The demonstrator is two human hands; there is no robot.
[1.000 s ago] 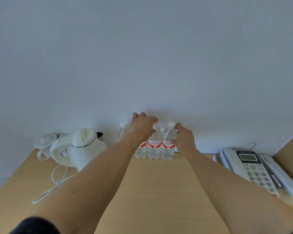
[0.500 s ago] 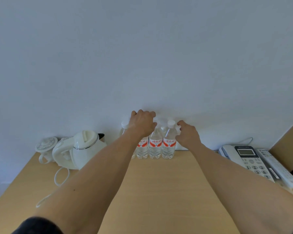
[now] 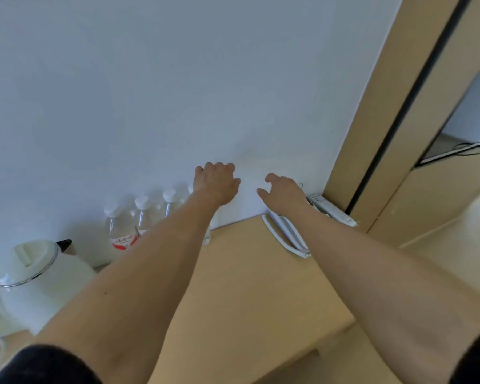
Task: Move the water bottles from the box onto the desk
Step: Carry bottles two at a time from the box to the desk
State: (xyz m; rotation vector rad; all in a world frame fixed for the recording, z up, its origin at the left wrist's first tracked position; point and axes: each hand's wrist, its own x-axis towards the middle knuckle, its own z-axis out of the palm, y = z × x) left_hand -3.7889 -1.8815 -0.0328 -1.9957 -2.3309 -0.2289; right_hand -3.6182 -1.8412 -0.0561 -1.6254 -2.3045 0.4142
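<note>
Head view: left hand (image 3: pixel 216 182) and right hand (image 3: pixel 283 191) loosely spread, empty, right of water bottles (image 3: pixel 121 230).

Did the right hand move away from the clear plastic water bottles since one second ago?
Yes. The right hand is now clear of the clear plastic water bottles, nearer the white telephone.

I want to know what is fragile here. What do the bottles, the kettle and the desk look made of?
Bottles: clear glossy plastic, seemingly, with white caps and red labels. Kettle: white smooth plastic by its sheen, with a shiny metal-looking band. Desk: light wood-look top, matte; solid or laminate, unclear.
</note>
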